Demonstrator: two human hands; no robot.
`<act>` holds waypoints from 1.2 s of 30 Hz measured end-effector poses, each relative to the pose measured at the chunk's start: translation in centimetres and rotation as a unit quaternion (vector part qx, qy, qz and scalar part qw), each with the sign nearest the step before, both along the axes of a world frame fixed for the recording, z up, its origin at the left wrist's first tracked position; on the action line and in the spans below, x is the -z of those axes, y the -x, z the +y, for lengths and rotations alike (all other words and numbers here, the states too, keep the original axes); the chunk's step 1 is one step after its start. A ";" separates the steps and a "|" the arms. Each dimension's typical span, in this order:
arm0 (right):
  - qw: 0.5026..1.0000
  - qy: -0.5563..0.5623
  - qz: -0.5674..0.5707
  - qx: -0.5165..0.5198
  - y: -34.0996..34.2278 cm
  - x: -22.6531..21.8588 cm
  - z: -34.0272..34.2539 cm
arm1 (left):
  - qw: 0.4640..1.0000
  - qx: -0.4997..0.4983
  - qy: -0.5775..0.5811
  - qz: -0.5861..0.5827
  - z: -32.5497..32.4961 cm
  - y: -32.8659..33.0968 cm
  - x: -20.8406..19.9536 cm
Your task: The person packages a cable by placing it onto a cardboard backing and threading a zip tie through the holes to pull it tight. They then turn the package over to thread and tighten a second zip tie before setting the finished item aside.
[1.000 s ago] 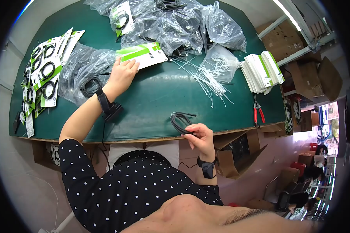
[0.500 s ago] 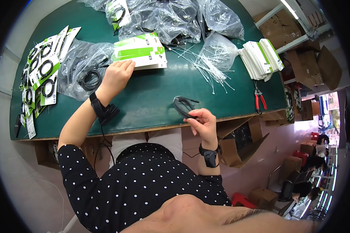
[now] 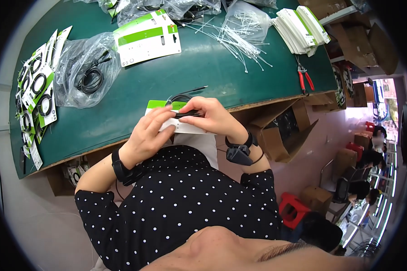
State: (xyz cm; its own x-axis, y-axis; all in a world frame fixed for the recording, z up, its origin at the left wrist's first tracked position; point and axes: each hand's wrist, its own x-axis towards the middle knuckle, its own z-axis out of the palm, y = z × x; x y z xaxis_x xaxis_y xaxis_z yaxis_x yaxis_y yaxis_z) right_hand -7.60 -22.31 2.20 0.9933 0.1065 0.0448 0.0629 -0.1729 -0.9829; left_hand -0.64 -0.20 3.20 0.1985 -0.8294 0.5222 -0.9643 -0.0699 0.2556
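At the table's near edge, a coiled black cable (image 3: pixel 182 97) lies against a green-and-white backing card (image 3: pixel 193 128). My right hand (image 3: pixel 215 118) pinches the coil between thumb and fingers. The card is gripped by my left hand (image 3: pixel 150 132), whose fingertips reach close to the cable; exactly how they grip is partly hidden. One cable end points out past the coil, to the right. Farther back lies a stack of similar green-and-white cards (image 3: pixel 149 39). Left of that stack, a clear plastic bag (image 3: pixel 68 63) has a loose coiled cable (image 3: pixel 90 80) on it.
Many carded cables (image 3: pixel 38 86) are heaped at the table's left. White zip ties (image 3: pixel 239 45) lie scattered at the back, beside upright card stacks (image 3: pixel 298 29). Red-handled cutters (image 3: pixel 305 77) sit near the right edge. An opened cardboard box (image 3: pixel 280 131) stands below the table's right.
My left hand has come from the card stack to the near edge with one card. My right hand has moved left with the coiled cable, bringing it onto the card.
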 end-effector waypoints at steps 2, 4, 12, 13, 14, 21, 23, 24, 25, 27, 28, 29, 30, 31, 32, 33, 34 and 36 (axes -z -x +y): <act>0.999 -0.010 0.013 -0.038 0.3 0.4 0.8 | 1.000 -0.009 0.017 0.009 0.1 0.1 0.4; 0.999 -0.028 0.016 -0.031 0.7 0.9 1.5 | 0.999 0.017 0.024 0.036 0.6 0.1 1.6; 0.990 0.086 -0.111 0.001 1.7 1.6 2.2 | 0.997 0.062 0.048 0.012 1.4 0.0 3.4; 0.988 0.090 -0.122 0.013 1.8 1.7 2.2 | 0.997 0.066 0.044 0.007 1.4 -0.1 3.4; 0.988 0.090 -0.122 0.014 1.8 1.5 2.0 | 0.997 0.066 0.045 0.007 1.4 -0.1 3.4; 0.986 0.146 -0.069 -0.039 2.2 0.4 1.0 | 0.996 0.083 0.043 0.004 1.2 -0.3 3.1; 0.986 0.140 -0.082 -0.038 2.0 0.8 0.7 | 0.994 0.092 0.050 0.009 1.0 -0.4 3.1; 0.986 0.129 -0.095 -0.042 1.9 1.1 0.6 | 0.994 0.095 0.052 0.016 1.1 -0.5 3.1; 0.986 0.116 -0.108 -0.048 1.8 1.3 0.7 | 0.994 0.096 0.052 0.023 1.2 -0.4 3.1; 0.985 0.121 -0.117 -0.046 1.7 1.3 0.9 | 0.993 0.101 0.059 0.026 1.0 -0.3 2.9; 0.984 0.120 -0.125 -0.049 1.6 1.3 0.9 | 0.993 0.100 0.061 0.030 0.9 -0.3 2.8; 0.982 0.120 -0.133 -0.052 1.6 1.2 0.7 | 0.993 0.098 0.064 0.035 0.8 -0.3 2.8; 0.982 0.123 -0.134 -0.049 1.5 1.1 0.4 | 0.992 0.102 0.066 0.033 0.9 -0.3 2.9; 0.982 0.115 -0.140 -0.053 1.2 0.9 -0.1 | 0.992 0.100 0.062 0.038 1.1 -0.4 3.0; 0.982 0.107 -0.146 -0.058 0.9 0.8 -0.6 | 0.993 0.097 0.057 0.043 1.2 -0.4 3.1; 0.981 0.099 -0.152 -0.064 0.4 0.6 -1.1 | 0.993 0.094 0.052 0.048 1.3 -0.5 3.2; 0.981 0.102 -0.154 -0.064 -0.2 0.6 -2.1 | 0.993 0.094 0.054 0.045 1.3 -0.5 3.3; 0.961 0.190 -0.171 0.104 -2.1 0.3 -4.9 | 0.993 0.092 0.059 0.052 1.5 -0.4 3.4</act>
State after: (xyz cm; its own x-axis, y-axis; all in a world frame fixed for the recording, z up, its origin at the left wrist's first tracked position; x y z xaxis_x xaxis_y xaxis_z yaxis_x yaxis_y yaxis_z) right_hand -5.52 -27.20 1.85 0.9292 -0.0194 0.3691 0.2960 -0.5590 -0.7745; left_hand -0.22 1.25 -0.23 0.1074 -0.7913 0.6019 -0.9258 0.1412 0.3508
